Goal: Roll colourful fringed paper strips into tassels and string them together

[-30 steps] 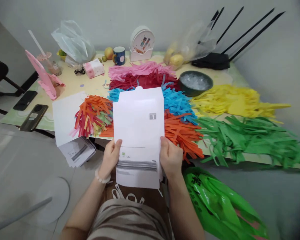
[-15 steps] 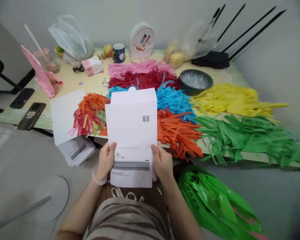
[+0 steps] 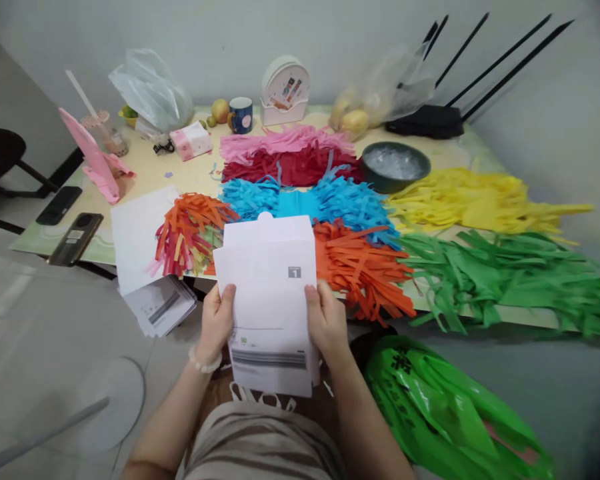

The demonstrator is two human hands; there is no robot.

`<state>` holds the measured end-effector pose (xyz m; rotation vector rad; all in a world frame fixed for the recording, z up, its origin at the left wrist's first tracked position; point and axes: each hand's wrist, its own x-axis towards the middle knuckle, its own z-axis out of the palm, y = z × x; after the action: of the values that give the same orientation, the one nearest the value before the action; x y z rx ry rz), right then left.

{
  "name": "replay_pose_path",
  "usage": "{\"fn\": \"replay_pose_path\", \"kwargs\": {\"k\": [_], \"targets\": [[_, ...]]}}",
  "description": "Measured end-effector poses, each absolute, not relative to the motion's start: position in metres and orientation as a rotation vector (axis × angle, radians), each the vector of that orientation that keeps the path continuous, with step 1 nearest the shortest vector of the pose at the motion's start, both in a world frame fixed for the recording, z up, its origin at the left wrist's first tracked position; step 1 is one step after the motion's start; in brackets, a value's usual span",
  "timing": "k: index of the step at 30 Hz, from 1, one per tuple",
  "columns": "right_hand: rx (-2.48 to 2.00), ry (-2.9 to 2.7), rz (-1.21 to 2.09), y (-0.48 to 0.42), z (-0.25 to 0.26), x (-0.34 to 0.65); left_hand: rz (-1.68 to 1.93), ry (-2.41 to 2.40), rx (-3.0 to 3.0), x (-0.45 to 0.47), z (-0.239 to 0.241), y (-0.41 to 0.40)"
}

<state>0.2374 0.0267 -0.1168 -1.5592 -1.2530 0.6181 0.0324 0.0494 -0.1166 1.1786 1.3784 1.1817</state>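
I hold a stack of white printed sheets [image 3: 267, 287] upright in front of me, just below the table's front edge. My left hand [image 3: 216, 323] grips its left side with the thumb on the front. On the right side my right hand [image 3: 326, 320] grips it the same way. The top sheet bears a small grey square with the number 1. Behind the sheets lie piles of cut paper strips: orange [image 3: 365, 263], blue [image 3: 350, 203] and a mixed orange bundle [image 3: 187, 230].
The table [image 3: 145, 173] also holds pink, dark red, yellow [image 3: 480, 200] and green [image 3: 505, 280] strip piles, a dark bowl [image 3: 395, 163], a mug, bags, a pink stand and two phones. More white sheets [image 3: 155, 303] overhang the edge. A green plastic bag [image 3: 445, 407] lies at my right.
The stack of sheets has dropped lower toward my lap, and both hands have slid further up its sides. The blue strips behind it show more now.
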Motion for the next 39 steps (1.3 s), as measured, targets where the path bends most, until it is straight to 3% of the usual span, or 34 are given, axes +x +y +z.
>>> {"fn": "replay_pose_path", "kwargs": {"k": [5, 11, 24, 39], "targets": [[-1.354, -0.912, 0.567, 0.039, -0.113, 0.238, 1.08, 1.258, 1.371, 0.045, -0.112, 0.042], [-1.172, -0.802, 0.758, 0.035, -0.109, 0.227, 1.337, 1.217, 1.151, 0.056, -0.095, 0.049], [-1.232, -0.531, 0.553, 0.019, -0.116, 0.223, 1.51, 1.221, 0.988, 0.06, -0.089, 0.052], [-1.1, -0.36, 0.712, 0.027, -0.105, 0.228, 1.513, 1.234, 0.658, 0.056, -0.078, 0.062]]}}
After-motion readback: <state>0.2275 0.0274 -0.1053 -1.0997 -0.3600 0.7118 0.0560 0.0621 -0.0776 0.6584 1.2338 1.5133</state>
